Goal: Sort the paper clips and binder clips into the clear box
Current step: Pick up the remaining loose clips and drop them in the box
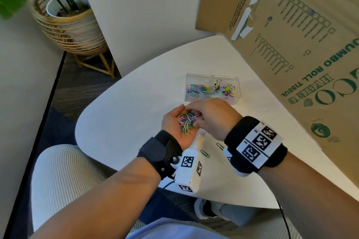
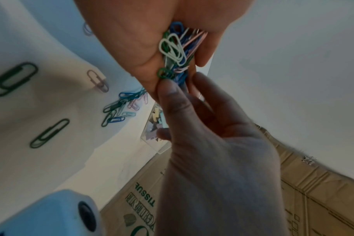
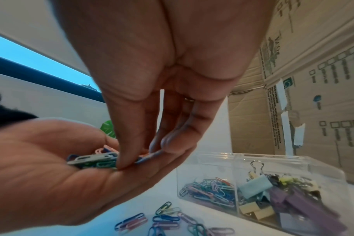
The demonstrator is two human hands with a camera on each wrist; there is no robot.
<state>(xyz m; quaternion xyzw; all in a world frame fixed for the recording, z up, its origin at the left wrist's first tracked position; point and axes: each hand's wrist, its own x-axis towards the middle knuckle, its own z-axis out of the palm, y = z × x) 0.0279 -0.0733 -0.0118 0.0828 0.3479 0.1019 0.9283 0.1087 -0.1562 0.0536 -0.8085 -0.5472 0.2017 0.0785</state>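
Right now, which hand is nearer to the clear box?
Right. The right hand sits just in front of the clear box, its fingers reaching into the left palm. The left hand, cupping paper clips, lies further left and nearer the person.

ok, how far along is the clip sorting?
Mostly done. The clear box already holds paper clips in its left compartment and binder clips in its right. In hand: the left hand cups a pile of paper clips, and the right hand is picking at it. Left: that handful plus loose paper clips lying on the table.
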